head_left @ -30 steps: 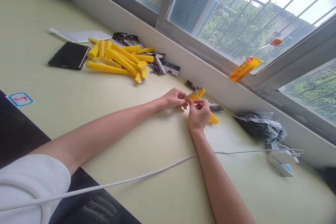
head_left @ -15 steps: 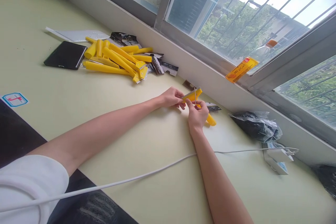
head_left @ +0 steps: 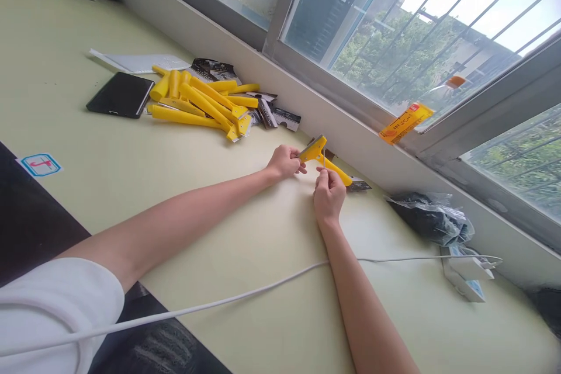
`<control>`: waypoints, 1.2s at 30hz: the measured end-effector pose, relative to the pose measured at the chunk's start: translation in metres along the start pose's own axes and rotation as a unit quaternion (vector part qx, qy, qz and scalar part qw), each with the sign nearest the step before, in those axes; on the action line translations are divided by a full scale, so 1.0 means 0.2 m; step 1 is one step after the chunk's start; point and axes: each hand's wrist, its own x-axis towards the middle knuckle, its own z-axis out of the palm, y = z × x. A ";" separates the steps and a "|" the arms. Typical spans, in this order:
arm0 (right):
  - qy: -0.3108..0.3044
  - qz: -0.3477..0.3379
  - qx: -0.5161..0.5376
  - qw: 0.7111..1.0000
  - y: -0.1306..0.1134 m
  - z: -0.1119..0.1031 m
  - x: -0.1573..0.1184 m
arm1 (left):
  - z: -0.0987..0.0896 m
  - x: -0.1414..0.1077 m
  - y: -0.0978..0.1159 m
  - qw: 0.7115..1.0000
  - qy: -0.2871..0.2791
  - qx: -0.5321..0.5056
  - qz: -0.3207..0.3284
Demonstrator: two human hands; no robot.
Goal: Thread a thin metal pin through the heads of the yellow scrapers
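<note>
Scraper (head_left: pixel 312 152) higher, brown card (head_left: pixel 329 154) half-hidden

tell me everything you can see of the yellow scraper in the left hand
The yellow scraper looks like plastic, with a broad, flared head edged by a grey, metal-looking strip, and a long handle. The left hand pinches the head's near corner, hiding it. The handle slants down to the right, its end overlapping dark packaging in view. A thin metal rod in the right hand crosses in front; whether it touches the scraper can't be told.
</note>
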 end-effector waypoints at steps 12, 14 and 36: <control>-0.051 -0.088 -0.110 0.989 -0.03 0.01 -0.04 | -0.02 0.00 0.01 0.994 0.086 0.060 0.018; -0.052 -0.089 -0.116 0.988 -0.03 0.01 -0.04 | -0.02 0.00 0.01 0.994 0.082 0.072 0.026; -0.059 -0.088 -0.132 0.986 -0.01 0.01 -0.03 | -0.02 0.01 -0.01 0.983 0.078 0.151 0.073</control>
